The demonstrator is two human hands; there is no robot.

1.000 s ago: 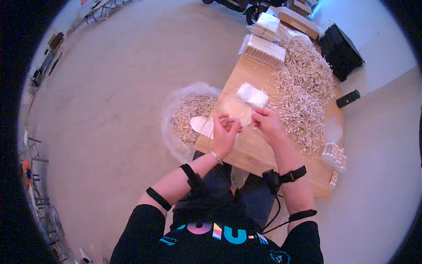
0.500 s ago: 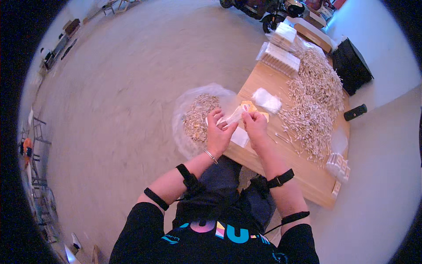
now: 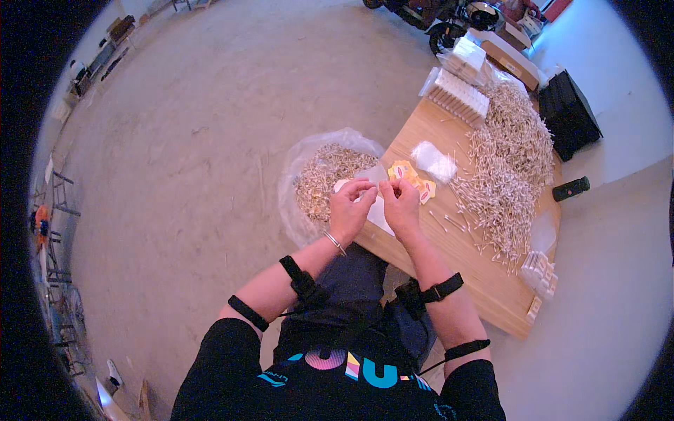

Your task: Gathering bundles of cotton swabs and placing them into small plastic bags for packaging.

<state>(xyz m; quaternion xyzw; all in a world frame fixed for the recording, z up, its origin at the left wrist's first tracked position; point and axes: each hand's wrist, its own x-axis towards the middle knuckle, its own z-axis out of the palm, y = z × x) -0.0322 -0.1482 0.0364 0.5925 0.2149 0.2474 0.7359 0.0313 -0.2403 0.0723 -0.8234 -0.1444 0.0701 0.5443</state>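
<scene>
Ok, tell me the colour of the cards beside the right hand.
The cards are yellow-orange with small red marks; the head view shows it.

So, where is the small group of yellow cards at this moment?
In the head view, right of centre, the yellow cards lie on the wooden table, between the right hand and the white bundle farther away.
</scene>
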